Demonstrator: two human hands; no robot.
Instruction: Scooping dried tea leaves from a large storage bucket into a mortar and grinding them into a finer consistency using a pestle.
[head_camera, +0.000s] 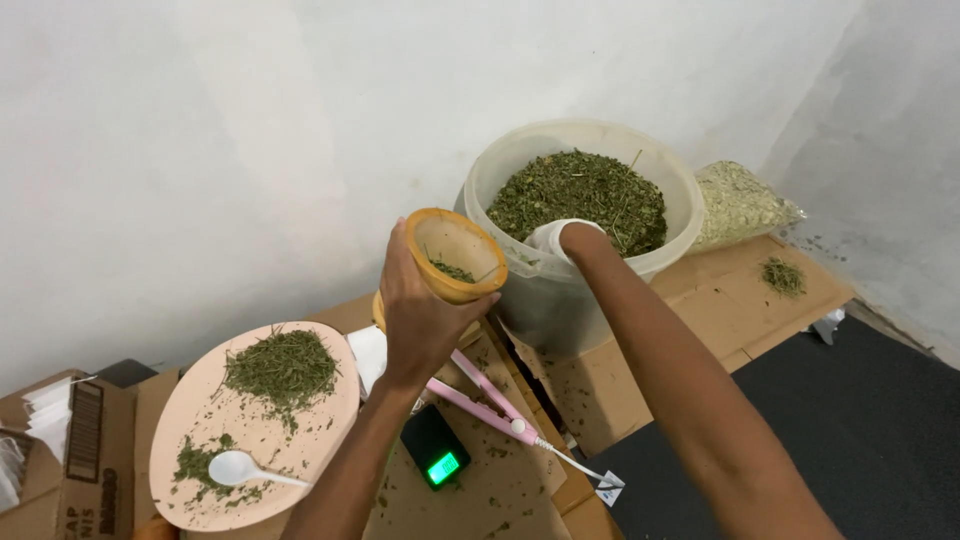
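My left hand (420, 310) grips a yellow-orange funnel-like cup (452, 255), tilted with its mouth toward me and a little dried green herb inside. My right hand (575, 237) reaches into a large translucent white bucket (500, 180) full of dried green herb (580, 195); its fingers are closed on a white cup or scoop (550, 237) at the herb's near edge. The funnel cup sits just left of the bucket's rim.
A pink round tray (330, 420) at lower left carries herb piles and a white plastic spoon (240, 468). A small black scale with a green display (437, 450), a pink sealing tool (485, 398), flattened cardboard (720, 300), a bag of pale leaves (740, 205) and a cardboard box (80, 470) surround them.
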